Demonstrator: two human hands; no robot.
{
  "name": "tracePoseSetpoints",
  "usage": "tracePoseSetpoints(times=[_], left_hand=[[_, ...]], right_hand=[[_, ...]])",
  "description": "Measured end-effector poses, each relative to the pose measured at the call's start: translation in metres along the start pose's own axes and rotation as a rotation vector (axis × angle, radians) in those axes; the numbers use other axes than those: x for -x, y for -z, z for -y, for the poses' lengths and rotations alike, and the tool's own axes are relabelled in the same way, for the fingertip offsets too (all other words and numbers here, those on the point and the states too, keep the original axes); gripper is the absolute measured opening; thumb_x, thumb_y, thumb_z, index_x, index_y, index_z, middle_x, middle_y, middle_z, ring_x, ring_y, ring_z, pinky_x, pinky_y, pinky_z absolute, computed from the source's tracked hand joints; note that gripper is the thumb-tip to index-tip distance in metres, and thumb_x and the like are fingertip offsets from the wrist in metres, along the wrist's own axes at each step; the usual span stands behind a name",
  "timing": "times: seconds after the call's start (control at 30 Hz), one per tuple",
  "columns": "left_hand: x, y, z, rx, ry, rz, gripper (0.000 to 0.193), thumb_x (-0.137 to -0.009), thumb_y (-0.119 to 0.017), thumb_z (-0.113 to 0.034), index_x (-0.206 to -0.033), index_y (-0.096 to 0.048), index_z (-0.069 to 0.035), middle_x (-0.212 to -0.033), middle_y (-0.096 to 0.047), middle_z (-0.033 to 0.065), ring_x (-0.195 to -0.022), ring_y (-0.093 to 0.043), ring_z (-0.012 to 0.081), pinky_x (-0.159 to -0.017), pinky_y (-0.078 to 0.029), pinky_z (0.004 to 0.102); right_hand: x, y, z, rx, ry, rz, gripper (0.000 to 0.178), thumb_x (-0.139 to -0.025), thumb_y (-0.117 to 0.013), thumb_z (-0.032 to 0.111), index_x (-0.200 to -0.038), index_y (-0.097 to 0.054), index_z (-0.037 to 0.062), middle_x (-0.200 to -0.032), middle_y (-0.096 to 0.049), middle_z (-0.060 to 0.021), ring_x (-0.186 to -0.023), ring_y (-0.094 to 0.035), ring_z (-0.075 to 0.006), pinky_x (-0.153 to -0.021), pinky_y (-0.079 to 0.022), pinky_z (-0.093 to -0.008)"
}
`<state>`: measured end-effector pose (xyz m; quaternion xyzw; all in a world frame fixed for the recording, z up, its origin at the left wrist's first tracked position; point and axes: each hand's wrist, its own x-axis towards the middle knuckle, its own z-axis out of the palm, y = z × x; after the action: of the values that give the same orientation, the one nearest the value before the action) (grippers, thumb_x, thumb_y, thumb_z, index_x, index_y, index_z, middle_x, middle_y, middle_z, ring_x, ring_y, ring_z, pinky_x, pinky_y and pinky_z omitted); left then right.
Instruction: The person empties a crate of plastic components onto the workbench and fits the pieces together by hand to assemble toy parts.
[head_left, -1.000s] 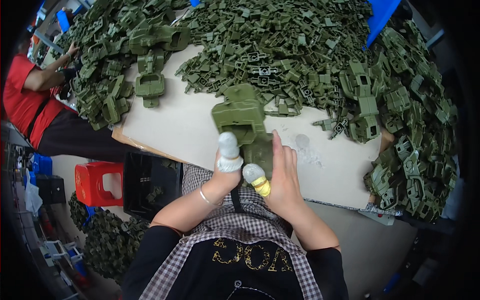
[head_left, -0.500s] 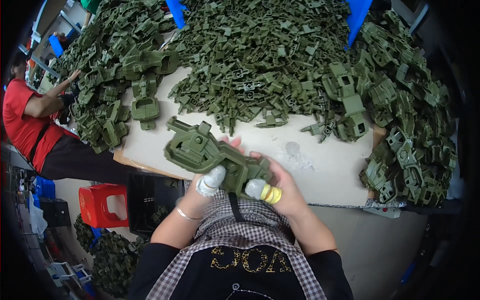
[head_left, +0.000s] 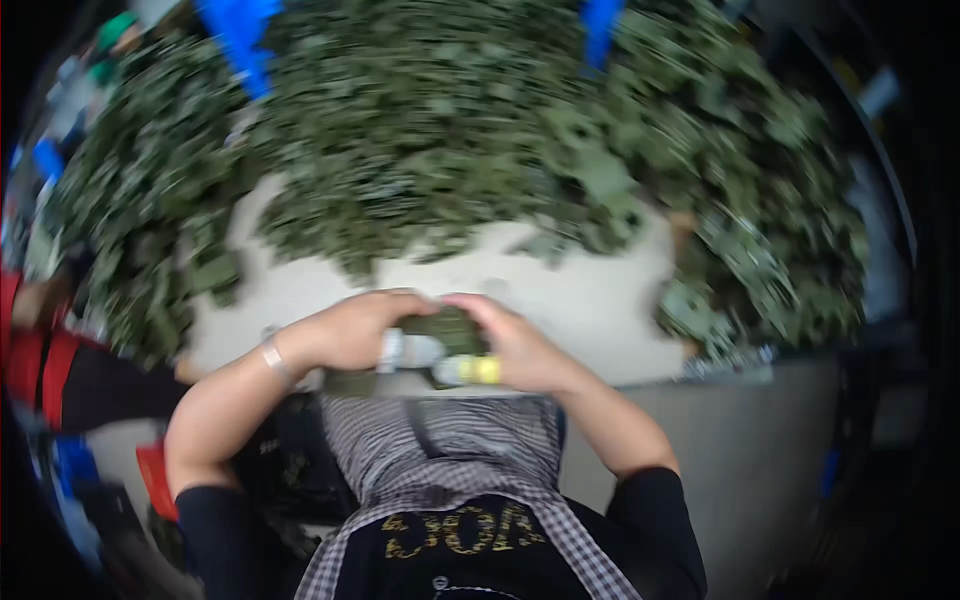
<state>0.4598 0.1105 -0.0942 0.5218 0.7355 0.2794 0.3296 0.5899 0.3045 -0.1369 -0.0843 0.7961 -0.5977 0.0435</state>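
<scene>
Both hands grip one dark green moulded plastic part [head_left: 448,328] close to my waist, at the table's near edge. My left hand [head_left: 352,326] is closed over its left side, fingers curled across the top. On the other side my right hand [head_left: 522,345] closes round it, and the two sets of fingertips nearly meet. White wrapping covers both thumbs, with a yellow band on the right one. Most of the part is hidden behind the hands, and motion blurs the picture.
Small green plastic pieces [head_left: 400,150] are heaped across the pale tabletop [head_left: 590,300]. Larger green parts are piled at the left [head_left: 140,220] and right [head_left: 760,200]. Blue panels [head_left: 240,40] rise at the back. A person in red [head_left: 30,350] sits at the far left.
My hands have turned the plastic part and drawn it lower, toward my waist. The left elbow has swung outward. The whole view has shifted, blurring the scene.
</scene>
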Motion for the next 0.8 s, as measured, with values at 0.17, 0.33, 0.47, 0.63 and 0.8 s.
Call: tracePoseSetpoints(times=[0.17, 0.33, 0.47, 0.63, 0.8], left_hand=[[-0.005, 0.001, -0.016, 0.055, 0.081, -0.057, 0.039, -0.073, -0.071, -0.018, -0.103, -0.058, 0.002, -0.103, -0.061, 0.0165, -0.096, -0.059, 0.0275, -0.084, -0.045, 0.0333], [-0.006, 0.001, -0.013, 0.101, 0.196, -0.066, 0.038, -0.074, -0.069, -0.016, -0.104, -0.056, 0.003, -0.106, -0.059, 0.0147, -0.098, -0.056, 0.0256, -0.086, -0.043, 0.0327], [0.018, 0.005, -0.032, -0.233, 0.007, -0.194, 0.061, -0.075, -0.069, -0.024, -0.125, -0.044, 0.002, -0.119, -0.053, 0.0173, -0.113, -0.05, 0.0287, -0.1, -0.036, 0.0353], [0.063, -0.04, 0.03, 0.213, 0.248, -0.483, 0.055, -0.081, -0.066, -0.021, -0.126, -0.043, 0.0, -0.119, -0.052, 0.0119, -0.11, -0.051, 0.0217, -0.097, -0.039, 0.0339], [0.046, -0.076, 0.044, 0.607, 0.111, -0.691, 0.036, -0.089, -0.051, -0.007, -0.124, -0.045, -0.003, -0.121, -0.05, 0.0098, -0.108, -0.051, 0.0172, -0.094, -0.041, 0.0317]], right_hand=[[-0.001, -0.007, -0.016, 0.079, 0.199, -0.155, 0.058, -0.069, -0.074, 0.02, -0.12, -0.053, 0.0026, -0.103, -0.059, -0.017, -0.097, -0.058, -0.0335, -0.083, -0.046, -0.0385], [-0.006, 0.007, -0.009, 0.109, 0.117, -0.076, 0.055, -0.068, -0.072, 0.018, -0.117, -0.053, 0.0035, -0.103, -0.059, -0.0174, -0.098, -0.057, -0.0358, -0.083, -0.045, -0.0401], [0.007, 0.045, -0.009, 0.15, 0.149, -0.048, 0.061, -0.069, -0.072, 0.024, -0.121, -0.048, 0.0032, -0.109, -0.056, -0.0186, -0.103, -0.054, -0.0352, -0.089, -0.043, -0.0394], [0.012, 0.046, 0.003, 0.236, 0.263, -0.279, 0.064, -0.073, -0.071, 0.032, -0.122, -0.046, -0.0009, -0.118, -0.049, -0.0227, -0.111, -0.048, -0.0382, -0.095, -0.04, -0.0415], [-0.018, -0.023, 0.03, 0.841, 0.635, -0.434, 0.026, -0.07, -0.06, 0.017, -0.091, -0.056, 0.0011, -0.094, -0.053, -0.0126, -0.093, -0.051, -0.0271, -0.078, -0.045, -0.0378]])
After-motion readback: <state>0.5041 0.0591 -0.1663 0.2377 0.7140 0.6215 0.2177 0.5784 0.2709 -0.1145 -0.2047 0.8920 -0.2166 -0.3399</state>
